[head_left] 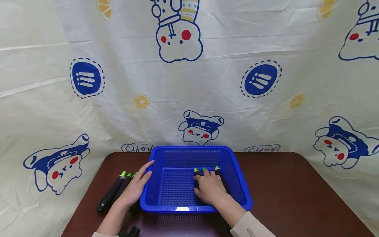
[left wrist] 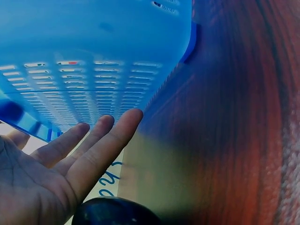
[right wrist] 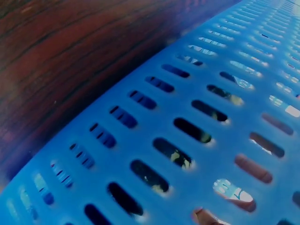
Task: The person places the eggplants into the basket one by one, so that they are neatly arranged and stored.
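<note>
A blue plastic basket (head_left: 165,208) with slotted walls stands on the table. My left hand (head_left: 134,188) is at its left rim, fingertips along the edge; in the left wrist view, the fingers (left wrist: 101,159) reach out nearly straight beside the outer wall. Inside the basket, at the right, lie several dark eggplants (head_left: 222,180) with green stem ends. My right hand (head_left: 212,188) rests over them back up, fingers spread across their upper ends, hiding most of the middle one. Through the wall slots (right wrist: 201,110) in the right wrist view, dark eggplant skin shows.
Left of the basket, more eggplants (head_left: 111,194) lie side by side on the brown table (head_left: 284,194), partly behind my left forearm. A black object (head_left: 134,231) sits at the bottom edge near that forearm. A printed pale cloth (head_left: 231,128) hangs behind the table.
</note>
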The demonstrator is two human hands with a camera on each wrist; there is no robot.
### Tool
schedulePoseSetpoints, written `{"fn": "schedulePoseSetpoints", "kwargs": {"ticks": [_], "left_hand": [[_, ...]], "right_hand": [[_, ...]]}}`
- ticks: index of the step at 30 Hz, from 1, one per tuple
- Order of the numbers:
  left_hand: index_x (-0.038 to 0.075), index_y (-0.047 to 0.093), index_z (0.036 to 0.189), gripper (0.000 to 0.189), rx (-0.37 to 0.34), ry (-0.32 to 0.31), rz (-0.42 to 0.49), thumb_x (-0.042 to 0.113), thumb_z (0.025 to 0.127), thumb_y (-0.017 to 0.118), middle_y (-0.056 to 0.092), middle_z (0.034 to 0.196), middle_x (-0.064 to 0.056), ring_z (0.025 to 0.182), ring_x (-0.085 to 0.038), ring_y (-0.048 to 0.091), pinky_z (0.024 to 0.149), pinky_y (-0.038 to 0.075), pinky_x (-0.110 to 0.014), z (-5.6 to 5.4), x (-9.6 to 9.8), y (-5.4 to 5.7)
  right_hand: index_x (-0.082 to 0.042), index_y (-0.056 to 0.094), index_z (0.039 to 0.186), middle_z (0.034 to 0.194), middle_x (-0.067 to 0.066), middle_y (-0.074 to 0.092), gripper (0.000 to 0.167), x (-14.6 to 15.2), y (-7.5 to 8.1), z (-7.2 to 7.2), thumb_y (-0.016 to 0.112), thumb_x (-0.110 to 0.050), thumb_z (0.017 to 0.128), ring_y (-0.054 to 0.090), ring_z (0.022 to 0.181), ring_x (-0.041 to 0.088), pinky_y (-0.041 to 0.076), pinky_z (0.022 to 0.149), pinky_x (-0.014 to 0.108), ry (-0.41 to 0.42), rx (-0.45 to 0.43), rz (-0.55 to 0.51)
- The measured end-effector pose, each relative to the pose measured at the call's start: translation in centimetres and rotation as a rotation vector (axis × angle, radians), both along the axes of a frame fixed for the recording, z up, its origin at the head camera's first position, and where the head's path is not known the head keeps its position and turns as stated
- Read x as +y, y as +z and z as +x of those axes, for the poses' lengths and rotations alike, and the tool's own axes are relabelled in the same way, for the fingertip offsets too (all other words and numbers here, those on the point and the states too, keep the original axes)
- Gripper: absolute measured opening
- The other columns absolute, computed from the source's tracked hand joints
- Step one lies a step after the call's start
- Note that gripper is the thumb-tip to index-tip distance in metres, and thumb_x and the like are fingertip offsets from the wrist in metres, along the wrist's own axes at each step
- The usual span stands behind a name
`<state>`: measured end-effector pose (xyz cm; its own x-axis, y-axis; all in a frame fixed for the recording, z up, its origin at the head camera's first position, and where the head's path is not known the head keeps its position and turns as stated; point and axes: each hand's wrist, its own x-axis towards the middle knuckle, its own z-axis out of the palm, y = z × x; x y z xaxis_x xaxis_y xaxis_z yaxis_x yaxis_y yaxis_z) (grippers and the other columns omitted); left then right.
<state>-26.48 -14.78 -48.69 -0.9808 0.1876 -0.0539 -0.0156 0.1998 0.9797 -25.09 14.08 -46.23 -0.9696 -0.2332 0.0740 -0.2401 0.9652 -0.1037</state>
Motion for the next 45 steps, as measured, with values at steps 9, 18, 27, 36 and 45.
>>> {"fn": "schedulePoseSetpoints", "kwargs": {"ticks": [9, 18, 27, 36, 45], "left_hand": [[0.036, 0.036, 0.159, 0.048, 0.013, -0.005, -0.026, 0.041, 0.112, 0.042, 0.038, 0.164, -0.015, 0.132, -0.037, 0.058, 0.096, 0.056, -0.048, 0.3, 0.0, 0.2], [0.035, 0.036, 0.159, 0.049, 0.014, -0.006, -0.073, 0.042, 0.111, 0.043, 0.045, 0.158, -0.019, 0.118, -0.032, 0.067, 0.088, 0.059, -0.045, 0.3, -0.9, 0.4], [0.031, 0.037, 0.160, 0.049, 0.102, -0.023, -0.317, 0.039, 0.112, 0.044, 0.054, 0.151, -0.020, 0.108, -0.025, 0.071, 0.087, 0.058, -0.041, 0.2, -1.8, 1.5], [0.026, 0.038, 0.160, 0.049, 0.171, -0.049, -0.470, 0.034, 0.112, 0.045, 0.060, 0.144, -0.021, 0.110, -0.028, 0.072, 0.092, 0.058, -0.050, -0.4, -1.5, 2.6], [0.025, 0.039, 0.159, 0.048, 0.163, -0.040, -0.396, 0.030, 0.112, 0.045, 0.058, 0.147, -0.019, 0.109, -0.024, 0.072, 0.090, 0.059, -0.045, -0.3, -0.6, 1.9]], "right_hand": [[-0.017, 0.073, 0.129, 0.133, 0.018, 0.064, 0.040, 0.1, -0.4, 0.1, 0.075, -0.035, 0.093, 0.058, 0.116, 0.039, 0.048, 0.093, 0.056, 0.004, 0.014, 0.022], [-0.014, 0.072, 0.127, 0.129, 0.017, 0.065, 0.042, -0.3, -0.9, -0.4, 0.074, -0.039, 0.094, 0.058, 0.113, 0.037, 0.048, 0.094, 0.055, -0.015, -0.013, -0.032], [-0.014, 0.071, 0.130, 0.132, 0.017, 0.063, 0.044, -0.9, -0.5, -0.5, 0.074, -0.040, 0.094, 0.058, 0.119, 0.038, 0.048, 0.099, 0.056, -0.016, -0.023, -0.066], [-0.014, 0.071, 0.130, 0.126, 0.015, 0.066, 0.043, -0.1, 0.8, -0.4, 0.073, -0.038, 0.095, 0.058, 0.115, 0.035, 0.048, 0.099, 0.056, 0.020, 0.031, -0.172], [-0.018, 0.071, 0.130, 0.120, 0.011, 0.066, 0.041, 2.3, 1.3, 0.7, 0.075, -0.037, 0.094, 0.059, 0.113, 0.034, 0.049, 0.096, 0.058, 0.043, -0.009, -0.270]]}}
